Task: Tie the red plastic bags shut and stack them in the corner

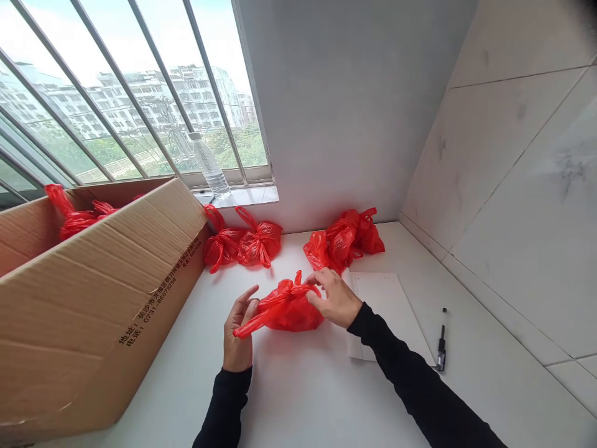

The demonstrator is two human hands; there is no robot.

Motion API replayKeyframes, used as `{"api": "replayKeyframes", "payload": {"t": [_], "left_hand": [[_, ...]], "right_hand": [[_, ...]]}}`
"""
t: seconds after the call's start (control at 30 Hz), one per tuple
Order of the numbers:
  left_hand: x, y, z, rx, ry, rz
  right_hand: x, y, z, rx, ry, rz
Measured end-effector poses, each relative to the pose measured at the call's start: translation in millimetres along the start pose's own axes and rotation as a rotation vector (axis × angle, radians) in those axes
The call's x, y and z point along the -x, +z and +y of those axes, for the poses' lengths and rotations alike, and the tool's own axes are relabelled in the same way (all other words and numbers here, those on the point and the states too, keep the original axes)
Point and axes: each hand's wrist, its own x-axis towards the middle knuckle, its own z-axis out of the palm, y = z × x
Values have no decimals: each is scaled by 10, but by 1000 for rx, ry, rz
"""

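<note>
One tied red bag [293, 316] on desk [303, 398], between left hand [240, 323] and right hand [339, 298]; left grip wide, fingers loosely curved beside bag's handle [254, 323]; right grip narrow at bag's upper right, cannot tell whether pinching; notebook [382, 295] beside right hand; pen [441, 348] farther right; cardboard box [116, 267] at left.

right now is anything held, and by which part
The right hand seems to hold the nearest red bag by its upper right, beside the knot; whether the left hand grips is unclear.
</note>
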Motion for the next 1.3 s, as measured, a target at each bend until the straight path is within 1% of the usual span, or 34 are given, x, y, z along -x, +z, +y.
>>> {"api": "replayKeyframes", "payload": {"t": [0.03, 0.1, 0.17, 0.2, 0.27, 0.37, 0.43, 0.5, 0.53, 0.6, 0.63, 0.67, 0.7, 0.77, 0.83, 0.87, 0.9, 0.97, 1.0, 1.03, 1.1, 1.13, 1.17, 1.2, 1.23, 1.3], "left_hand": [[17, 11, -9, -52, 5, -42], [72, 61, -14, -227, 58, -125], [120, 113, -21, -393, 131, -146], [129, 124, -32, -434, 151, -120], [109, 96, -69, -445, 155, -22], [21, -31, -128, -401, 136, 167], [-11, -88, -129, -367, 133, 227], [11, -66, -85, -349, 151, 198], [39, -30, -54, -348, 164, 161], [100, 55, 1, -347, 162, 97], [119, 84, 14, -343, 146, 91], [125, 94, 14, -337, 123, 109], [114, 83, 0, -323, 100, 153], [59, 10, -52, -269, 67, 272], [0, -78, -99, -203, 44, 335], [-13, -104, -105, -172, 33, 333], [-9, -109, -96, -144, 25, 307], [47, -51, -28, -146, 40, 222], [91, 3, 26, -182, 64, 194], [138, 65, 89, -231, 89, 178], [210, 179, 226, -342, 129, 149], [227, 218, 293, -396, 138, 135], [230, 240, 355, -442, 140, 124], [219, 247, 409, -483, 140, 115], [198, 238, 453, -514, 140, 120], [143, 191, 505, -507, 121, 170]], "right_hand": [[9, 21, -14, -11, -12, -17], [27, 80, -36, -42, -34, -68], [32, 128, -36, -51, -44, -105], [27, 135, -23, -46, -41, -109], [3, 103, 32, -33, -9, -76], [-48, -36, 148, -16, 88, 45], [-67, -120, 198, -10, 129, 120], [-63, -149, 193, -46, 110, 145], [-53, -140, 173, -67, 88, 132], [-34, -98, 124, -82, 43, 66], [-30, -79, 110, -72, 28, 26], [-32, -70, 109, -61, 25, 1], [-40, -74, 123, -54, 37, 5], [-63, -127, 174, -57, 113, 91], [-74, -211, 197, -43, 195, 221], [-69, -248, 175, -18, 200, 289], [-53, -272, 126, 16, 169, 353], [1, -269, -37, 72, 34, 430], [32, -240, -131, 80, -51, 409], [60, -198, -217, 78, -134, 333], [95, -97, -327, 99, -250, 109], [100, -53, -344, 141, -273, 11], [100, -20, -340, 196, -274, -58], [99, -3, -323, 254, -258, -96], [99, -3, -301, 306, -232, -112], [114, -41, -274, 377, -157, -145]]}}
